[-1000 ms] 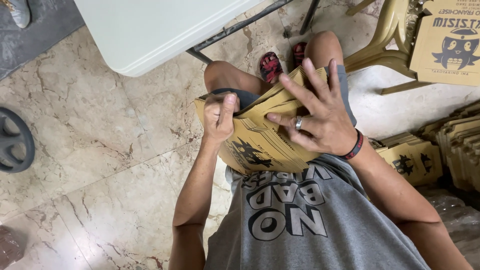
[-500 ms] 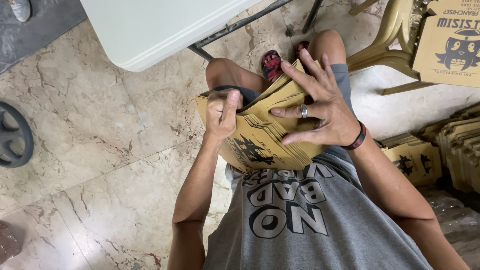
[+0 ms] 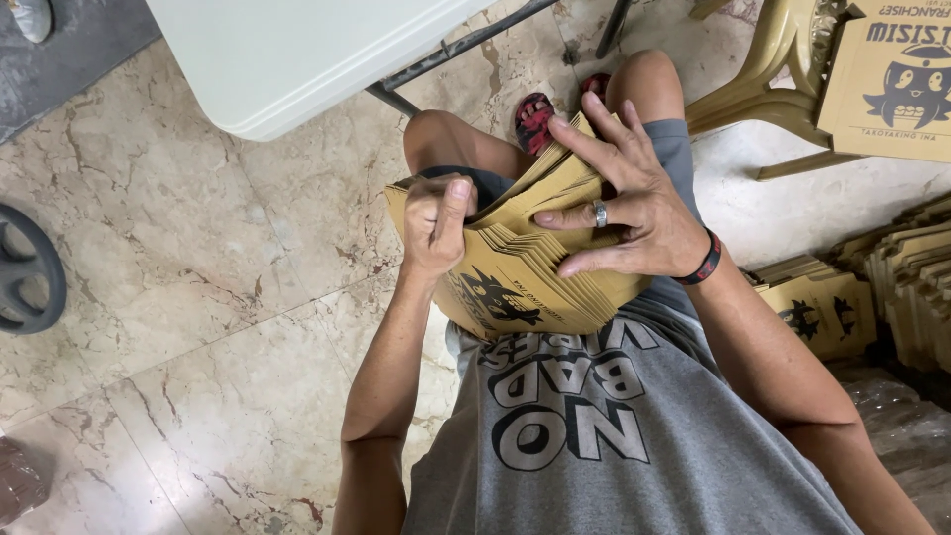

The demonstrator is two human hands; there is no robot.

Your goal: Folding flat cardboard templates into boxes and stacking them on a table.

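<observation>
A thick stack of flat yellow-brown cardboard sheets [image 3: 515, 282] with a black cartoon print rests on my lap, fanned at its top edge. My left hand [image 3: 436, 223] grips the stack's left edge, thumb pressed on top. My right hand [image 3: 624, 208], with a ring and a dark wristband, lies spread over the right half of the stack, fingers splayed and pressing on the fanned sheets. I am seated, in a grey printed shirt and dark shorts, with red sandals showing beyond my knees.
A white folding table [image 3: 297, 50] stands ahead at upper left. A tan plastic chair [image 3: 773, 69] carries a printed cardboard box [image 3: 892, 79] at upper right. More stacks of the same sheets [image 3: 892, 287] stand at right. A dark wheel-like object [image 3: 30, 267] lies on the marble floor [image 3: 198, 327].
My right hand has slid slightly across the fanned sheets with its fingers spreading wider. My left hand keeps its grip on the stack's left edge.
</observation>
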